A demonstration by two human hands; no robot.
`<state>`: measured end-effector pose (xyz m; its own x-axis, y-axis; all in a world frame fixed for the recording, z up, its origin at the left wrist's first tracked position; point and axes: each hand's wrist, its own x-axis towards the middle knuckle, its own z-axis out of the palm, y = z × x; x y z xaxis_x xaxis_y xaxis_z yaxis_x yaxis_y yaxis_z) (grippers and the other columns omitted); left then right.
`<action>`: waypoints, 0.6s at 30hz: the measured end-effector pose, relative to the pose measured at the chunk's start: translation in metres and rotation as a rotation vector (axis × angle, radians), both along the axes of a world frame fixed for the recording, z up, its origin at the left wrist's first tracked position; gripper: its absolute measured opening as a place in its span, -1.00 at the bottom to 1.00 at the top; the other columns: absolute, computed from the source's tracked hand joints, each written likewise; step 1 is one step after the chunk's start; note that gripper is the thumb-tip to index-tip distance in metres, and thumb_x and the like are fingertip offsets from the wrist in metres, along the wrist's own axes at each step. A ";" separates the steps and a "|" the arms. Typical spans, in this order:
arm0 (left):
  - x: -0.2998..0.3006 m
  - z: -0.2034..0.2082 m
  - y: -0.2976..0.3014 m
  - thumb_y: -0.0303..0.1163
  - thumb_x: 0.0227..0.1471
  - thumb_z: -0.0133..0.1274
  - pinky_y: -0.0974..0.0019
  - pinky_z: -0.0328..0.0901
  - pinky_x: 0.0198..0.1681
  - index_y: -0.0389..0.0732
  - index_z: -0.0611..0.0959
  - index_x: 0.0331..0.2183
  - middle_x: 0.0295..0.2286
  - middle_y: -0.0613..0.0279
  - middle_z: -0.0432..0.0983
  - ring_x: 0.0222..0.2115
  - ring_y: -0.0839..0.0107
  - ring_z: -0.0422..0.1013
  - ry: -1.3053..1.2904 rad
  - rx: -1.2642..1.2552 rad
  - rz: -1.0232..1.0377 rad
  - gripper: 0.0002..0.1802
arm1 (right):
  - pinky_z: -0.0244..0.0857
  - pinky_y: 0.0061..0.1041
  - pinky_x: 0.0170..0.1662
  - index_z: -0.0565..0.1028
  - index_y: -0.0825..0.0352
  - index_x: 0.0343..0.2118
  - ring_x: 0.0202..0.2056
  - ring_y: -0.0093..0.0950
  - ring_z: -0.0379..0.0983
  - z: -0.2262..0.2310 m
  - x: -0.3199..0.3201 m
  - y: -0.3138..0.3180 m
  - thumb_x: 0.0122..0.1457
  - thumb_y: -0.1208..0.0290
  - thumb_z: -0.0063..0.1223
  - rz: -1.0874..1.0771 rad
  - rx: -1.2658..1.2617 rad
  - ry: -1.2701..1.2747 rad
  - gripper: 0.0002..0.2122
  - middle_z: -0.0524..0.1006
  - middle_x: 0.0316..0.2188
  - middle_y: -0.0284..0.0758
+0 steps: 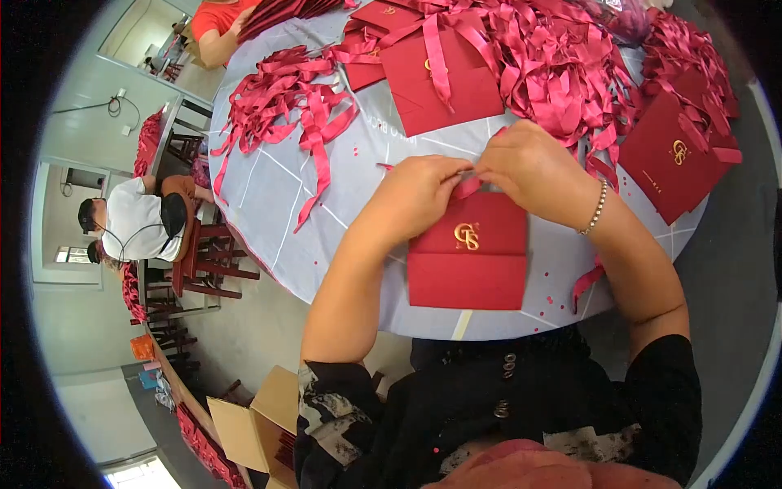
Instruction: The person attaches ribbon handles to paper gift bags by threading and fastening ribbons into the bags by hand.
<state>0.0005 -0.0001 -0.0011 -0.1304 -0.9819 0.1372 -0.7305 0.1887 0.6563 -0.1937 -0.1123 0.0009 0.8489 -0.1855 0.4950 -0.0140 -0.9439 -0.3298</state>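
A red paper gift bag with a gold emblem lies flat before me near the table's front edge. Just beyond its far edge, my left hand and my right hand meet, fingertips nearly touching. Both pinch a short dark-pink ribbon, which shows between them above the bag. Whether the ribbon passes through the bag's edge is hidden by my fingers. A beaded bracelet circles my right wrist.
Loose ribbons lie at the left, with a large ribbon heap at the far right. Red bags are stacked beyond my hands; more bags lie at right. A co-worker's arm is across the table. A cardboard box stands lower left.
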 end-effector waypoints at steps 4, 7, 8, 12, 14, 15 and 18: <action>0.010 -0.001 0.000 -0.53 0.09 0.07 0.41 0.35 -0.25 -0.34 0.65 -0.12 -0.36 0.15 0.61 -0.35 0.47 0.48 0.302 0.273 0.027 -0.72 | 0.29 -0.24 -0.28 0.57 0.32 -0.50 -0.43 -0.16 0.48 0.009 -0.005 -0.004 0.04 0.43 0.18 -0.010 0.117 0.014 -0.92 0.55 -0.52 -0.22; 0.010 -0.002 0.001 -0.53 0.02 0.11 0.39 0.36 -0.28 -0.34 0.67 -0.21 -0.38 0.14 0.63 -0.39 0.49 0.50 0.384 0.296 0.020 -0.77 | 0.29 -0.25 -0.26 0.57 0.31 -0.51 -0.42 -0.17 0.48 0.017 -0.008 0.001 0.02 0.43 0.19 0.010 0.197 0.053 -0.92 0.54 -0.53 -0.22; 0.008 -0.002 0.001 -0.53 -0.01 0.12 0.37 0.37 -0.29 -0.34 0.68 -0.25 -0.38 0.13 0.64 -0.40 0.48 0.51 0.385 0.276 0.007 -0.79 | 0.29 -0.25 -0.26 0.57 0.30 -0.51 -0.41 -0.17 0.47 0.019 -0.008 0.005 0.02 0.43 0.19 0.031 0.235 0.061 -0.92 0.54 -0.53 -0.22; 0.005 -0.001 -0.004 -0.58 -0.04 0.14 0.38 0.38 -0.29 -0.33 0.68 -0.28 -0.42 0.20 0.63 -0.41 0.48 0.51 0.362 0.305 -0.199 -0.81 | 0.29 -0.27 -0.22 0.57 0.29 -0.51 -0.41 -0.18 0.48 0.022 -0.007 0.018 0.00 0.42 0.20 0.104 0.249 0.072 -0.92 0.55 -0.54 -0.23; 0.003 0.000 -0.003 -0.62 -0.04 0.13 0.39 0.39 -0.26 -0.34 0.67 -0.26 -0.41 0.26 0.61 -0.37 0.50 0.51 0.425 0.455 -0.248 -0.79 | 0.29 -0.28 -0.18 0.58 0.28 -0.52 -0.40 -0.20 0.48 0.021 -0.005 0.020 0.00 0.40 0.21 0.115 0.252 0.075 -0.92 0.55 -0.54 -0.24; 0.002 0.001 -0.002 -0.62 -0.04 0.14 0.38 0.39 -0.25 -0.34 0.67 -0.27 -0.43 0.26 0.61 -0.37 0.49 0.52 0.337 0.463 -0.264 -0.80 | 0.28 -0.28 -0.17 0.58 0.28 -0.52 -0.40 -0.21 0.48 0.021 -0.004 0.022 -0.01 0.40 0.21 0.120 0.254 0.076 -0.91 0.55 -0.54 -0.25; 0.003 0.005 0.001 -0.58 -0.03 0.17 0.38 0.40 -0.28 -0.33 0.66 -0.32 -0.49 0.28 0.60 -0.40 0.52 0.52 0.182 0.407 -0.300 -0.85 | 0.27 -0.30 -0.11 0.58 0.26 -0.52 -0.39 -0.23 0.49 0.017 -0.004 0.022 -0.01 0.38 0.22 0.121 0.209 0.056 -0.91 0.55 -0.54 -0.25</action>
